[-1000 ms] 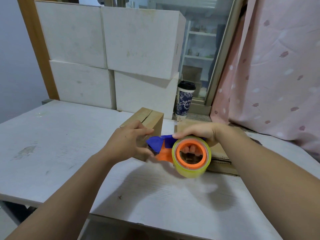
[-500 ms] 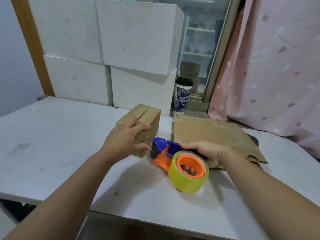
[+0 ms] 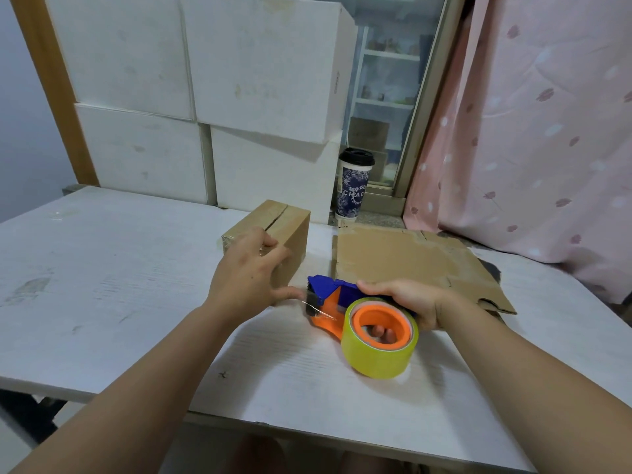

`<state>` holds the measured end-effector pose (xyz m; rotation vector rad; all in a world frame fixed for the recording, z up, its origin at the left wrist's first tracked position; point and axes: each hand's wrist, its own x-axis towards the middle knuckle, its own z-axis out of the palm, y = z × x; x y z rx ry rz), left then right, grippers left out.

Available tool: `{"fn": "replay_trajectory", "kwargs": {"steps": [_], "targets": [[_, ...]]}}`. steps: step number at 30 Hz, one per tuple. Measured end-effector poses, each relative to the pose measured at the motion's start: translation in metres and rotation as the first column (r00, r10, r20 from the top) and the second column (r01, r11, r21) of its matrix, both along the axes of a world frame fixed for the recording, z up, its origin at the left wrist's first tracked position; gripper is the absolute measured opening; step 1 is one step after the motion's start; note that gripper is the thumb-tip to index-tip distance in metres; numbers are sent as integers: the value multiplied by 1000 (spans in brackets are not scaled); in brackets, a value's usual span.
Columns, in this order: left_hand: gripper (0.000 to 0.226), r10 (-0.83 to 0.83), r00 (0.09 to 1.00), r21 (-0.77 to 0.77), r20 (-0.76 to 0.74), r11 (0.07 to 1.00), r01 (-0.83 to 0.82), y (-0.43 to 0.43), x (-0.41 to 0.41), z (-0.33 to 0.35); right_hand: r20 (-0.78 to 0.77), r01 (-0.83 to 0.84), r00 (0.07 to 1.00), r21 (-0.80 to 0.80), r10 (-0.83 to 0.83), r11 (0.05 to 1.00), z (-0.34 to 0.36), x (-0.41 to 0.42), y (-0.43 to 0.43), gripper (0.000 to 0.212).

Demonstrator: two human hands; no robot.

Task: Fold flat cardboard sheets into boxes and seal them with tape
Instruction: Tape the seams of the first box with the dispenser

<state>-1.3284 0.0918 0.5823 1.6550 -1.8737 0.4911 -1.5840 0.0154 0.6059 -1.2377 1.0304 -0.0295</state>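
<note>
A small folded cardboard box [image 3: 290, 227] stands on the white table [image 3: 102, 285], its top seam showing. My left hand [image 3: 249, 275] rests over the box's near end, fingers on top and thumb low against the front face. My right hand [image 3: 410, 302] grips a blue and orange tape dispenser [image 3: 328, 295] with a yellow-green tape roll [image 3: 379, 354], just right of the box and low over the table. A short strip of clear tape hangs from the dispenser's blade. A flat cardboard sheet [image 3: 410, 261] lies behind my right hand.
Several big white boxes [image 3: 239, 80] are stacked along the back of the table. A lidded paper cup [image 3: 354, 184] stands on the sill to their right. A pink curtain [image 3: 530, 131] hangs at the right. The table's near edge runs below my arms.
The dispenser has pulled back from the box toward me and to the right, and down to the table. My left hand has stayed on the box's near end.
</note>
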Motion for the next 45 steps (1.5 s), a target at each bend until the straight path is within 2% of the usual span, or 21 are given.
{"fn": "replay_trajectory", "kwargs": {"steps": [3,7,11,16,20,23,26,29,32,34,37,38,41,42,45], "targets": [[70,12,999,32,-30,999,-11,-1,-1,-1,-39,-13,999,-65,11,998,5,1,3,43],[65,9,999,57,-50,998,-6,-1,-1,-2,-77,-94,994,-164,82,982,6,3,4,49],[78,-19,998,67,-58,997,22,-1,2,-5,-65,-150,988,-151,141,977,6,2,8,30],[87,-38,999,52,-19,998,39,-4,8,-11,-45,-162,987,-188,157,969,6,-1,9,24],[84,-62,998,1,-2,998,62,-6,8,-14,-53,-187,982,-264,180,946,8,1,12,24],[86,-71,997,-15,39,997,71,-7,11,-17,-132,-216,975,-341,181,915,11,2,16,30],[88,-69,995,-11,70,997,70,-5,12,-19,-274,-284,947,-479,166,830,16,0,18,35],[88,-68,996,-14,59,998,69,-6,10,-20,-311,-313,937,-534,162,785,15,0,20,25],[85,-83,996,-57,33,995,85,-6,8,-22,-412,-371,905,-632,110,680,12,2,19,19],[82,-98,995,-91,24,991,100,-7,7,-23,-358,-296,934,-752,11,589,15,12,21,25],[79,-120,993,-105,-4,987,118,-9,8,-25,-111,-73,992,-893,-60,444,28,38,30,25],[79,-128,992,-112,-6,986,127,-10,9,-26,-92,-62,994,-924,-62,377,31,48,34,26],[90,-175,983,-136,-55,977,166,-8,9,-24,-199,-189,979,-970,-53,151,33,76,39,38],[97,-192,978,-144,-79,973,179,-8,8,-23,-217,-210,975,-970,-51,119,31,84,38,41],[112,-189,975,-144,-112,974,173,-6,7,-19,-213,-209,977,-970,-19,125,26,101,33,46]]}}
